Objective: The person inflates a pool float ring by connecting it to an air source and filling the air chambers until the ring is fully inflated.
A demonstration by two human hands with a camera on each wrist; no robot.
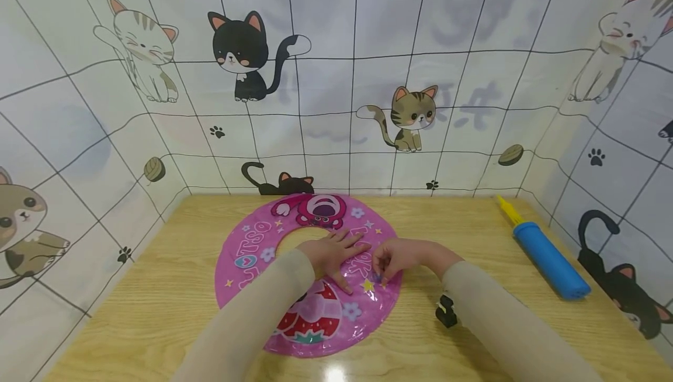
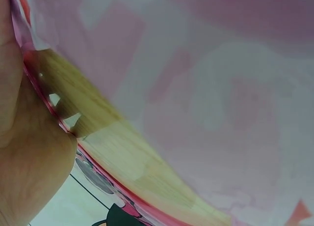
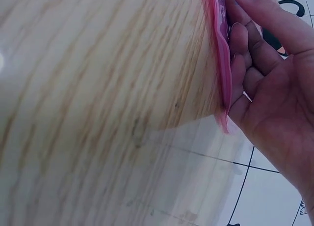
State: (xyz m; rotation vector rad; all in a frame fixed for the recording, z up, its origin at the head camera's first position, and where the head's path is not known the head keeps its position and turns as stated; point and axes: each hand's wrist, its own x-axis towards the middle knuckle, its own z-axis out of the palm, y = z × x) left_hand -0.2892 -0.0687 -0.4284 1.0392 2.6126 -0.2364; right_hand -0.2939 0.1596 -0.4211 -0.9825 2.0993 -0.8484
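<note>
A pink swim ring, printed with a bear, strawberries and flowers, lies flat and slack-looking on the wooden table. My left hand rests on the ring's right side with its fingers spread, palm down; in the left wrist view only part of this hand shows beside the ring's film. At the ring's right edge, my right hand pinches a small bluish valve, mostly covered by the fingertips. The right wrist view shows the curled fingers of that hand along the ring's pink edge.
To the right on the table lies a blue hand pump with a yellow nozzle pointing toward the back. A cat-printed, grid-lined wall covering encloses the table at the back and both sides.
</note>
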